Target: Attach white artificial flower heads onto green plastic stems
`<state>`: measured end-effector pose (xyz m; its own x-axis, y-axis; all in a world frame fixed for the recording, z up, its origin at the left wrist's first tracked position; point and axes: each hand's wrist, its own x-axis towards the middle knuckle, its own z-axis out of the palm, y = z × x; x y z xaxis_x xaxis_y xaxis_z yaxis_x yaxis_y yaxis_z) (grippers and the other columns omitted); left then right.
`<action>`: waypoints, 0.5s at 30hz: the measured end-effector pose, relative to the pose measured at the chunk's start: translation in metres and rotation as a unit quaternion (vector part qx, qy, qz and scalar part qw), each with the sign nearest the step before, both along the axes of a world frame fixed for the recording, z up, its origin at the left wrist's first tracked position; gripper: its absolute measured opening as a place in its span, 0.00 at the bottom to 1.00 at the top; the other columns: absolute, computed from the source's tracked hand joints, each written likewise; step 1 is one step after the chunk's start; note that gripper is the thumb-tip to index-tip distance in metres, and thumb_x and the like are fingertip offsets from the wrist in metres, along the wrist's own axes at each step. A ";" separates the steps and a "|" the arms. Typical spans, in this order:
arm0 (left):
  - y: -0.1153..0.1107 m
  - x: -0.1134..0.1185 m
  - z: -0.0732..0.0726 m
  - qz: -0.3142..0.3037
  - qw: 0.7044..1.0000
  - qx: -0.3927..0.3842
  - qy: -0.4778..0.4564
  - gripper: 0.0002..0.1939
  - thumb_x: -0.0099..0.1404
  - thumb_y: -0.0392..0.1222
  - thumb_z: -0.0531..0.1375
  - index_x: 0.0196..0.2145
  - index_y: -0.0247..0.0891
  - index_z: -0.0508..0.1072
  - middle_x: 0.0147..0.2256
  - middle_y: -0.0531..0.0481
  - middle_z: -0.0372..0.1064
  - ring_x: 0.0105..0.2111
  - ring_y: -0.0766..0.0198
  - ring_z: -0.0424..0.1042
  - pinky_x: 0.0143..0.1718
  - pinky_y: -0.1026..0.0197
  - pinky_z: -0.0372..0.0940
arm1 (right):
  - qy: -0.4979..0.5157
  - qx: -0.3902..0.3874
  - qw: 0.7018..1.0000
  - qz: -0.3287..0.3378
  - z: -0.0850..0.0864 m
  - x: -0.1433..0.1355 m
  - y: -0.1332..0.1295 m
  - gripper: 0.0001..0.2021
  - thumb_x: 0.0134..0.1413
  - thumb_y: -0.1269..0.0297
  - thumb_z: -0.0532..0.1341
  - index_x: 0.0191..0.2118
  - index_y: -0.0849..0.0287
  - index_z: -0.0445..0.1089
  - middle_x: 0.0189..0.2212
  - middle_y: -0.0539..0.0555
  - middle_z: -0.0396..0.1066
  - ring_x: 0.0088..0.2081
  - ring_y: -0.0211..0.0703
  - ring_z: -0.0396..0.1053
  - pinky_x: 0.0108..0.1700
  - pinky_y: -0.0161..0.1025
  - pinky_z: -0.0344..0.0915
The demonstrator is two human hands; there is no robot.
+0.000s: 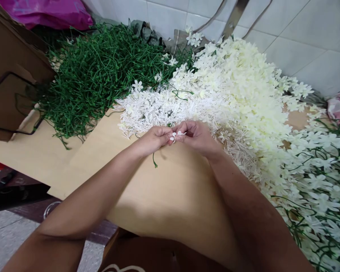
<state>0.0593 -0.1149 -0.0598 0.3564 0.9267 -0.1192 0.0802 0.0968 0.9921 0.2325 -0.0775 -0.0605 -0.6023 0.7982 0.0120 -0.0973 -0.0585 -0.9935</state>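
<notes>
Above the cardboard sheet, my left hand (158, 139) and my right hand (197, 136) meet, both with fingers pinched. Between the fingertips is a small white artificial flower (173, 136), gripped by my right hand. A green plastic stem (154, 162) pokes out below my left hand, which pinches its upper part; the fingers hide that end. Just beyond my hands lies a heap of thin white flower stamens (158, 109). To the right rises a large pile of cream-white artificial petals (243, 90).
A heap of green plastic stems (102, 68) lies at the back left, beside a cardboard box (14, 68). Flowers on green stems (323, 204) spread along the right. A magenta bag (48, 13) sits behind, near the tiled wall (314, 34). Brown cardboard (158, 196) covers the worktop.
</notes>
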 end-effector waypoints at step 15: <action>-0.001 0.004 0.005 -0.002 0.998 0.014 0.058 0.15 0.60 0.41 0.57 0.18 0.36 0.62 0.19 0.56 0.55 0.22 0.71 0.53 0.27 0.65 0.50 | 0.008 0.003 1.000 -0.024 -0.005 -0.002 -0.006 0.19 0.35 0.58 0.75 0.22 0.58 0.64 0.24 0.48 0.70 0.29 0.36 0.69 0.35 0.37 0.64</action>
